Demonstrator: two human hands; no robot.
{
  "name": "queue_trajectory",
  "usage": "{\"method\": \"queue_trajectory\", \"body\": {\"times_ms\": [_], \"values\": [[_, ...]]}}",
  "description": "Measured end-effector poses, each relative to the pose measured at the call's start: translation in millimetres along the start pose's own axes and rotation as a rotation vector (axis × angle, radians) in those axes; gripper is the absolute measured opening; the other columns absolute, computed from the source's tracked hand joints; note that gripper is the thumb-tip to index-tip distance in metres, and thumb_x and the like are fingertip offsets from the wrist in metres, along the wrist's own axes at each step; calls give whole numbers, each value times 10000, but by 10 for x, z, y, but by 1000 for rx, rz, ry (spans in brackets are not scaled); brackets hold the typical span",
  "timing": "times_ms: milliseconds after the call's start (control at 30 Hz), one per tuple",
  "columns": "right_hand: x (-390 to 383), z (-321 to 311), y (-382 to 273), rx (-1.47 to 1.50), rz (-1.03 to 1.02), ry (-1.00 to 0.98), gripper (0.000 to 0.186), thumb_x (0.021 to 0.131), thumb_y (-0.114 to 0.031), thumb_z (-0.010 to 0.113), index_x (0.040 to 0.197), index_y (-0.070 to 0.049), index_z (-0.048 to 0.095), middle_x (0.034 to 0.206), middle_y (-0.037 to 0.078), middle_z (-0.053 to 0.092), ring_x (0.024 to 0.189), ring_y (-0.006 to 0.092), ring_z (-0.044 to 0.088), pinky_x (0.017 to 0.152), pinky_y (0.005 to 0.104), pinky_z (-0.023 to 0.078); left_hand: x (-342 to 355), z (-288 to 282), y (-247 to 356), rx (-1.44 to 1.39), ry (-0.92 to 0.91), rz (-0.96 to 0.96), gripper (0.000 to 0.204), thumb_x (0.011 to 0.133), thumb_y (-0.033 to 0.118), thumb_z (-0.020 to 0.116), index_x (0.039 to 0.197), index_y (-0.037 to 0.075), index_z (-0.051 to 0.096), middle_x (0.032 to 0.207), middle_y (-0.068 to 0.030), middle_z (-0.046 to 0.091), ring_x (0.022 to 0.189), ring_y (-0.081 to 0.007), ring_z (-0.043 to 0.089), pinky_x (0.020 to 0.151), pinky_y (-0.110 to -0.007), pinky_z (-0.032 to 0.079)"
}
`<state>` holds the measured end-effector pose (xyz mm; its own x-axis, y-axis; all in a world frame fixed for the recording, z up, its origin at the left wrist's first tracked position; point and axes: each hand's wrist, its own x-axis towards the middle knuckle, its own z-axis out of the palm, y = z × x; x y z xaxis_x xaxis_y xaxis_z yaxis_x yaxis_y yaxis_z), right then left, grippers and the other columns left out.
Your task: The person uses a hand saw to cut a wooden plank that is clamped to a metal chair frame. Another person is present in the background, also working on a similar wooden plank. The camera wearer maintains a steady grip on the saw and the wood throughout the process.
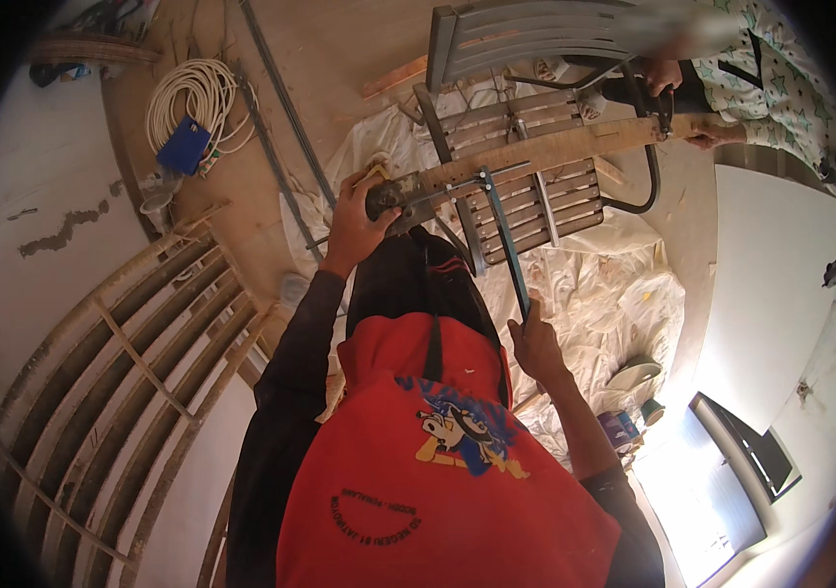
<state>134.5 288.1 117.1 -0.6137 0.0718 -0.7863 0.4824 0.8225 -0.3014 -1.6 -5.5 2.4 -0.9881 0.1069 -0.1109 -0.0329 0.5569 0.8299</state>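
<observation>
While the left hand (357, 220) clamps the left end of the plank (574, 146), the right hand (537, 345) grips a bar (505, 235).
Head view: plank lies ahead of the right hand, long axis left-right; left hand nearer.

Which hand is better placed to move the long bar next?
The right hand, probably: it holds the lower end of the long bar, while the left hand is at the left end of the wooden board.

A co-worker's head (677, 34) is blurred, their shirt (780, 88) cut off above
</observation>
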Motion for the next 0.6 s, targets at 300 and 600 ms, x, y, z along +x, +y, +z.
{"method": "queue_trajectory", "body": {"times_ms": [300,600], "values": [[-49,321,-137,150,-55,-29,606,846,-215,569,1211,109,210,675,253,584,694,441,593,630,495,455,-185,-81,-63,425,-54,-166,597,808,510,570,1082,-19,527,1012,-235,558,937,-385,560,786,-448,447],[2,538,-111,221,-74,-33,617,856,-239,538,1210,132,195,690,284,583,732,478,581,651,522,458,-229,-185,-106,594,-203,-161,605,825,596,476,626,43,623,551,-154,573,575,-348,593,522,-427,446]]}}
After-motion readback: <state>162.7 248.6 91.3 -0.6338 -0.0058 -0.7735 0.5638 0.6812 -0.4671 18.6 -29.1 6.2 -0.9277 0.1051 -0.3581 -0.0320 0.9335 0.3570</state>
